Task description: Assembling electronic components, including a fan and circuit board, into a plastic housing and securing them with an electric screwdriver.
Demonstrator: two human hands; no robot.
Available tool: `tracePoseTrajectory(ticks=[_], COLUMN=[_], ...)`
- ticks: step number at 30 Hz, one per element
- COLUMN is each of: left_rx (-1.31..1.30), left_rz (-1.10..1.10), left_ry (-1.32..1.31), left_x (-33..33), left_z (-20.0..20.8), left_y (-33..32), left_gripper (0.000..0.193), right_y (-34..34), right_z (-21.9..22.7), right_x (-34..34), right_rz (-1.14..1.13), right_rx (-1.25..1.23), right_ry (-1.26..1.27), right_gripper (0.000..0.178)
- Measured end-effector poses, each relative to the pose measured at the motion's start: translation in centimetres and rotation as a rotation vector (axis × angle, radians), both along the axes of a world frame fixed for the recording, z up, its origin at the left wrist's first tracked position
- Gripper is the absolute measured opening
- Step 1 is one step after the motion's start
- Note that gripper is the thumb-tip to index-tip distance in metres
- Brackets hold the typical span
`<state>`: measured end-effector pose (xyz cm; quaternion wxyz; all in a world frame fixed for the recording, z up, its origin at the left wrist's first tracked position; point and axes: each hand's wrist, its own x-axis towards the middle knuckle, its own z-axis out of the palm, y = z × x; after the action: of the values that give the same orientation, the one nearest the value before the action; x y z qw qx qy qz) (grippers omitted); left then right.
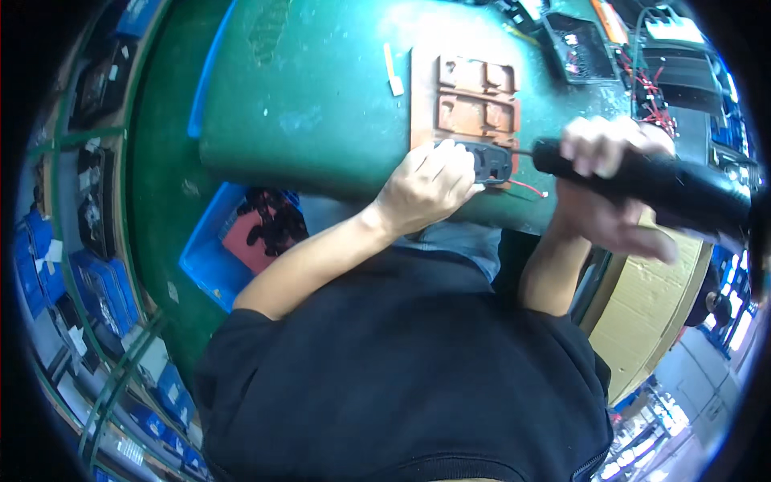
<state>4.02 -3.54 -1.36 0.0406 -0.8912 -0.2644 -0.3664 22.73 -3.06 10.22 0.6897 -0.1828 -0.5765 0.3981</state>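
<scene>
My left hand is closed on a black plastic housing, pressing it at the near end of a brown fixture with moulded pockets. The fingers cover the housing's left part. A thin red wire with a small white connector trails from its near side. In my right hand is a black electric screwdriver, held sideways with the fingers wrapped over its body. Its slim bit points left and its tip meets or nearly meets the housing's right end; exact contact is unclear.
The green bench carries a white-and-orange strip. A black tray of small parts stands at the back right, near red wires. Left below is a blue bin with black parts; a cardboard box is at right.
</scene>
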Motion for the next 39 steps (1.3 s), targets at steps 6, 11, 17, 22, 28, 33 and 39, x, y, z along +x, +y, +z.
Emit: tracePoseTrajectory(ticks=[6, 11, 17, 22, 28, 33, 39], left_rx=[-0.143, -0.257, -0.037, -0.233, -0.166, -0.181, -0.359], left_rz=[-0.021, -0.22, -0.091, 0.126, 0.16, 0.033, -0.245], left_ry=[0.054, -0.226, 0.267, 0.517, 0.515, 0.409, -0.089], left_x=[-0.5, 5.0, 18.8, 22.0, 23.5, 22.9, 13.2], left_z=[1.8, 7.9, 8.6, 7.5, 5.0, 5.5, 11.4], left_y=[0.1, 4.6, 16.7, 18.8, 18.1, 19.1, 11.6], left_gripper=[0.038, 0.009, 0.013, 0.019, 0.014, 0.012, 0.019], right_y=[-7.7, -12.4, -14.1, -15.6, -15.5, -14.8, -14.8], right_z=[2.8, 1.4, 1.2, 0.4, 0.1, 0.2, -0.2], right_x=[2.5, 3.1, 2.2, 3.3, 4.4, 4.2, 4.1], right_rz=[-0.427, -0.553, -0.467, -0.483, -0.433, -0.414, -0.432], right_rx=[-0.177, -0.555, -0.574, -0.572, -0.576, -0.562, -0.524], right_ry=[0.066, -0.076, 0.06, 0.105, 0.23, 0.275, 0.185], right_gripper=[0.082, 0.06, 0.061, 0.06, 0.058, 0.061, 0.067])
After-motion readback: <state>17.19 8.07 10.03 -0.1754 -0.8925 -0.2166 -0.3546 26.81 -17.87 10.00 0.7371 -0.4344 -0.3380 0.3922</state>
